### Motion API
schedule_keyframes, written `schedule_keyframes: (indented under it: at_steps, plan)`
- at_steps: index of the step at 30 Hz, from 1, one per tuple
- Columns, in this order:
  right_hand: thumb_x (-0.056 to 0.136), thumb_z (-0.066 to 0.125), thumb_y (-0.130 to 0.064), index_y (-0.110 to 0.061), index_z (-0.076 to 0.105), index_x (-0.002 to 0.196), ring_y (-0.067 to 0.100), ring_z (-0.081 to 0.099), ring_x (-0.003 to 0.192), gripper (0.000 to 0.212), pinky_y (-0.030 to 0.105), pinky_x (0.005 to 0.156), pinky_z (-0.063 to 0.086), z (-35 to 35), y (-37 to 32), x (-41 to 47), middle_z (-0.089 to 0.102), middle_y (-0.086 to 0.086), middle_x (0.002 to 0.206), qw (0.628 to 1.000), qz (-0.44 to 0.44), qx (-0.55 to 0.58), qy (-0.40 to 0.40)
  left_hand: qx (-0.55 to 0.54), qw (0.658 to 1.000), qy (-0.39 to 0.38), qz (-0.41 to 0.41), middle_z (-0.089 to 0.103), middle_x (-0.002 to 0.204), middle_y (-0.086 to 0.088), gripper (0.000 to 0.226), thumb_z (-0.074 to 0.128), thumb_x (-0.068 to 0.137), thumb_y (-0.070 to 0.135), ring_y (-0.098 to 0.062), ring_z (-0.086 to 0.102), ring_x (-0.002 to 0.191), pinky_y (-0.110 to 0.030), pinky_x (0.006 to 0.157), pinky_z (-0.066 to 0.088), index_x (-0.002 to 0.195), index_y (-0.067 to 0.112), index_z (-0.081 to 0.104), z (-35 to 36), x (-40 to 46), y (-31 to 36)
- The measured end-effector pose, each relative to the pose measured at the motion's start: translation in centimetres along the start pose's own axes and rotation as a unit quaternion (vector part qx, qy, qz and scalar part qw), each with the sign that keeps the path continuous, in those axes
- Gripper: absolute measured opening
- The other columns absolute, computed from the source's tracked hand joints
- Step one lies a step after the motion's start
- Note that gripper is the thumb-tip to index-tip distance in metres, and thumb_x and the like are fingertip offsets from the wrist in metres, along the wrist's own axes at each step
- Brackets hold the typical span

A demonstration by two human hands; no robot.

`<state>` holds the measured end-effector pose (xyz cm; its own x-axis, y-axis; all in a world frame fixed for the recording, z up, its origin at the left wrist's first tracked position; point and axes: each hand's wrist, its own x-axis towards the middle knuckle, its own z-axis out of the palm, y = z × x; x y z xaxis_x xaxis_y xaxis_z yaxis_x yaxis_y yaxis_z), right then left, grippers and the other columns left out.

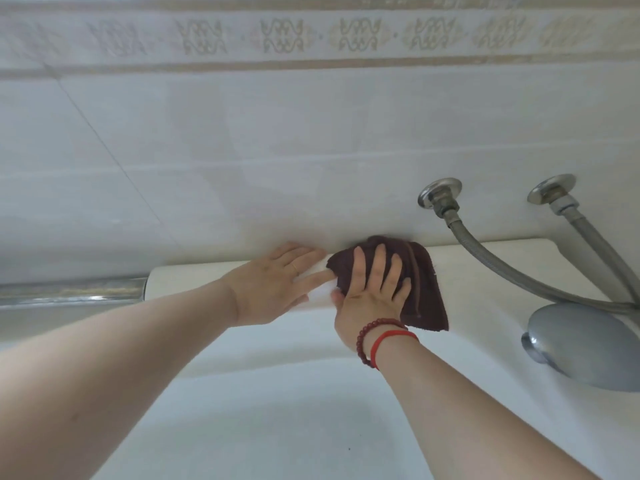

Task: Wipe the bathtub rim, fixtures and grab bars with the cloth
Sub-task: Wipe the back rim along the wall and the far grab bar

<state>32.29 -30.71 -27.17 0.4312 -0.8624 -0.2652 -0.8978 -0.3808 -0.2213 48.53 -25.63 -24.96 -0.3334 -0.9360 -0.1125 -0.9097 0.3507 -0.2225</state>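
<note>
A dark maroon cloth [420,282] lies on the far bathtub rim [485,268], against the tiled wall. My right hand [372,292] presses flat on the cloth with its fingers spread. My left hand [277,282] rests flat on the rim just left of the cloth, and its fingertips touch the cloth's edge. A chrome grab bar [72,292] runs along the rim at the far left. Two chrome wall fittings [440,194] with braided hoses [512,271] sit to the right. A round chrome fixture [585,344] stands on the rim's right corner.
The white tub basin [270,410] opens below my arms. A pale tiled wall [242,150] with a patterned border rises behind the rim. The hoses curve down across the rim toward the right edge, close to the cloth's right side.
</note>
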Motion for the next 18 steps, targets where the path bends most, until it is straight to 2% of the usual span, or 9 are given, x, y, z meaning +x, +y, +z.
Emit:
schedule_keyframes:
  at_steps: [2,4,7,10,14,16,18]
  plan:
    - [0.099,0.025,-0.038,-0.018,-0.021,0.146,0.035,-0.024,0.14,0.068,0.053,0.113,-0.008,0.0,0.0,0.0,-0.029,0.011,0.152,1.0,0.0,-0.01,0.0,-0.016,0.999,0.027,0.019,0.061,0.124,-0.014,0.042,0.031,0.091,0.032,-0.03,0.056,0.111,-0.039,0.101,0.034,0.128,0.013,0.04,0.1,-1.0,-0.9]
    - [0.099,0.025,-0.038,-0.019,-0.02,0.146,0.035,-0.023,0.14,0.068,0.053,0.113,-0.007,0.0,0.0,0.0,-0.028,0.011,0.152,1.0,0.003,-0.011,0.004,-0.017,0.999,0.038,0.01,0.064,0.119,-0.015,0.044,0.02,0.097,0.036,-0.031,0.064,0.101,-0.036,0.096,0.032,0.126,0.01,0.041,-0.8,-2.7,-2.2]
    - [0.099,0.026,-0.039,-0.019,-0.019,0.146,0.036,-0.022,0.141,0.068,0.054,0.113,-0.006,0.1,0.0,0.0,-0.027,0.011,0.153,1.0,0.005,-0.011,0.009,-0.001,1.0,0.01,-0.029,0.068,0.106,-0.015,0.055,0.006,0.097,0.04,-0.03,0.068,0.088,-0.033,0.09,0.032,0.122,0.007,0.042,-1.4,-5.6,-4.4]
    - [0.098,0.026,-0.038,-0.018,-0.016,0.147,0.036,-0.021,0.141,0.068,0.054,0.113,-0.006,0.2,-0.1,-0.2,-0.025,0.011,0.153,1.0,0.006,-0.005,0.015,0.002,0.999,-0.004,-0.045,0.069,0.103,-0.013,0.058,0.005,0.097,0.043,-0.029,0.069,0.088,-0.03,0.09,0.031,0.123,0.007,0.042,-0.2,-7.6,-5.5]
    - [0.098,0.023,-0.039,-0.018,-0.012,0.148,0.035,-0.02,0.141,0.065,0.053,0.113,-0.007,0.6,0.0,-0.1,-0.022,0.011,0.154,0.999,0.004,0.0,0.042,-0.027,0.996,0.033,-0.083,0.067,0.1,-0.017,0.056,0.012,0.098,0.042,-0.033,0.067,0.088,-0.032,0.088,0.034,0.123,0.006,0.046,1.5,-8.3,-5.3]
    - [0.089,0.012,-0.042,-0.018,-0.01,0.148,0.036,-0.019,0.141,0.068,0.053,0.113,-0.007,0.8,0.0,-0.2,-0.02,0.011,0.155,0.999,0.007,0.001,0.045,-0.048,0.993,0.069,-0.088,0.067,0.096,-0.019,0.054,0.016,0.098,0.038,-0.035,0.067,0.083,-0.033,0.086,0.036,0.119,0.002,0.052,1.6,-8.3,-5.0]
    - [0.078,0.009,-0.043,-0.018,-0.009,0.148,0.036,-0.02,0.141,0.077,0.053,0.113,-0.008,0.8,0.0,-0.2,-0.02,0.011,0.155,0.999,0.006,0.0,0.039,-0.052,0.99,0.096,-0.092,0.067,0.094,-0.019,0.052,0.014,0.099,0.034,-0.034,0.067,0.081,-0.033,0.085,0.036,0.118,0.002,0.051,1.6,-8.3,-5.0]
